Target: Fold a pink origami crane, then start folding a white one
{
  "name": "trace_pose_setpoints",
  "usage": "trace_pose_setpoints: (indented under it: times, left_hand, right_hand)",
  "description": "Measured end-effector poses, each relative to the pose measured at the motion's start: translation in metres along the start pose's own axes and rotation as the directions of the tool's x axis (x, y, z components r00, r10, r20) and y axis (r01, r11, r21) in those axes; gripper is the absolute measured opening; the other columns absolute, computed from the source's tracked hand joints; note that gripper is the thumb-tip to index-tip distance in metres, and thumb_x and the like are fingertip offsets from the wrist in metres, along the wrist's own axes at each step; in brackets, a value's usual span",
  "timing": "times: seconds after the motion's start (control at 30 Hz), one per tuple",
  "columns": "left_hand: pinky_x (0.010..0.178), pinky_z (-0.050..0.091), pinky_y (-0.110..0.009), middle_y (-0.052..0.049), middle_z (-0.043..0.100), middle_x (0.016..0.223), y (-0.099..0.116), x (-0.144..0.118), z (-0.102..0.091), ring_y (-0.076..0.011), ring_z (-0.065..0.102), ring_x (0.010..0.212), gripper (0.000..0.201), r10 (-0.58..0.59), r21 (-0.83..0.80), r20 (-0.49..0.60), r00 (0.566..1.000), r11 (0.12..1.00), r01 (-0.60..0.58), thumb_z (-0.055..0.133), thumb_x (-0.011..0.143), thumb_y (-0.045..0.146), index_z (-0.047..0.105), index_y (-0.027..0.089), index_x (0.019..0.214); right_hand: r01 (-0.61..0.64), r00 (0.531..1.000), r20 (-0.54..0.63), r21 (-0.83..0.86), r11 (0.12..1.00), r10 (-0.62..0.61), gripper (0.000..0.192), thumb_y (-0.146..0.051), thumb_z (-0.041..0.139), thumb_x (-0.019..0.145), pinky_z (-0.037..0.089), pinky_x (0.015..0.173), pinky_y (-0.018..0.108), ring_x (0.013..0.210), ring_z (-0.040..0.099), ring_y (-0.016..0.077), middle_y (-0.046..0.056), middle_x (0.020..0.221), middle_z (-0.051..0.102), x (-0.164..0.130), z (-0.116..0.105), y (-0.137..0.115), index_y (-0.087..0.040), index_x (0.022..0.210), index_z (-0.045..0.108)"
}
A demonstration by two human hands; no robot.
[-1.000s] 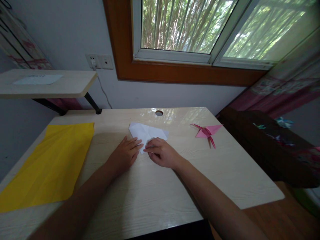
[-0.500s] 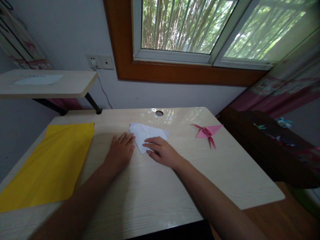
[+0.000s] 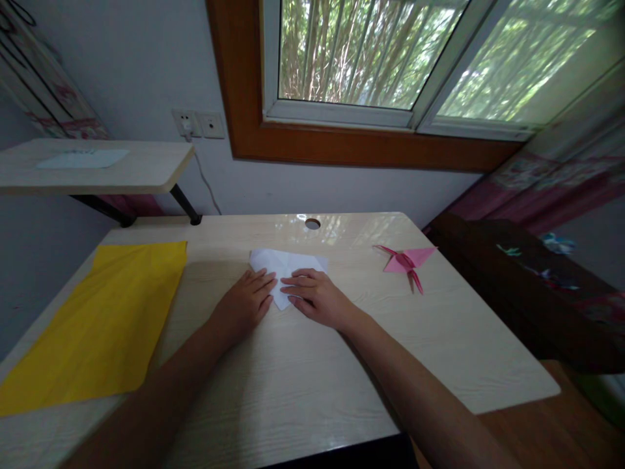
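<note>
A folded piece of white paper (image 3: 288, 260) lies flat on the pale wooden table (image 3: 312, 378), with one corner pointing toward me. My left hand (image 3: 249, 299) rests over its left side, fingers stretched out and lying flat. From the right, my right hand (image 3: 315, 296) lies on the paper with its fingers extended, their tips close to those of my left hand. Part of the sheet is hidden beneath both hands. Over to the right sits a pink folded-paper figure (image 3: 405, 260) with thin pointed ends, apart from my hands.
A large yellow sheet (image 3: 107, 312) covers the table's left part. A raised shelf (image 3: 161, 163) on black legs stands at the back left, a paper on top. A round cable hole (image 3: 312, 223) is near the back edge. Something black (image 3: 351, 453) shows at the front edge.
My left hand has moved right, onto the white paper. The paper has turned slightly and shifted a little toward me. My right hand stays nearly in place.
</note>
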State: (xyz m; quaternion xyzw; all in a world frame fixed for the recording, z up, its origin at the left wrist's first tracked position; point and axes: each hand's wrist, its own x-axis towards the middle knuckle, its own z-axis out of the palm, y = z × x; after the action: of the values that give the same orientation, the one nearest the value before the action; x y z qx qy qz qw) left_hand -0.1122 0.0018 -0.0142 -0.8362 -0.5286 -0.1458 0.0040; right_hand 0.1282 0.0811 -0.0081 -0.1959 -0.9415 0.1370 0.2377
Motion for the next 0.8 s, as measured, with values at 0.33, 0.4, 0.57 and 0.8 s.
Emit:
trace_pose_setpoints:
  times: [0.33, 0.4, 0.57, 0.8]
  left_hand:
    - [0.120, 0.032, -0.054, -0.011, 0.047, 0.155, 0.0018, -0.0014, -0.0003, -0.0286, 0.043, 0.144, 0.046, -0.080, 0.048, 0.020, 0.997, 0.996, 0.078, 0.042, 0.102, 0.034, 0.053, 0.019, 0.144]
    - [0.120, 0.031, -0.054, -0.011, 0.048, 0.155, 0.0022, -0.0015, -0.0008, -0.0291, 0.044, 0.143, 0.046, -0.089, 0.059, 0.020, 0.996, 0.994, 0.087, 0.042, 0.102, 0.035, 0.053, 0.020, 0.144]
    - [0.120, 0.029, -0.055, -0.010, 0.049, 0.154, 0.0031, -0.0012, -0.0012, -0.0298, 0.044, 0.142, 0.046, -0.094, 0.062, 0.018, 0.995, 0.994, 0.093, 0.042, 0.102, 0.035, 0.053, 0.022, 0.144]
    - [0.120, 0.030, -0.055, -0.011, 0.051, 0.153, 0.0027, -0.0016, -0.0005, -0.0299, 0.045, 0.142, 0.045, -0.088, 0.058, 0.000, 0.996, 0.994, 0.088, 0.043, 0.101, 0.035, 0.055, 0.021, 0.143]
  right_hand:
    - [0.024, 0.998, -0.056, 0.022, 0.999, -0.023, 0.033, -0.017, 0.060, 0.093, 0.052, 0.100, 0.048, 0.117, 0.063, 0.0251, 0.010, 0.128, 0.070, 0.0003, 0.0029, 0.0021, -0.024, 0.125, 0.068]
    - [0.021, 0.999, -0.050, 0.007, 1.000, -0.021, 0.032, -0.018, 0.059, 0.095, 0.053, 0.100, 0.048, 0.116, 0.063, 0.0254, 0.011, 0.126, 0.070, 0.0004, 0.0023, 0.0008, -0.022, 0.125, 0.067]
    - [0.010, 0.999, -0.043, -0.026, 1.000, -0.011, 0.031, -0.019, 0.057, 0.096, 0.053, 0.099, 0.049, 0.115, 0.063, 0.0260, 0.012, 0.124, 0.070, 0.0012, 0.0017, -0.0017, -0.021, 0.126, 0.067]
    - [0.017, 0.999, -0.032, -0.030, 0.999, -0.018, 0.035, -0.021, 0.057, 0.096, 0.053, 0.099, 0.048, 0.116, 0.063, 0.0257, 0.011, 0.125, 0.071, 0.0017, 0.0021, -0.0001, -0.022, 0.130, 0.065]
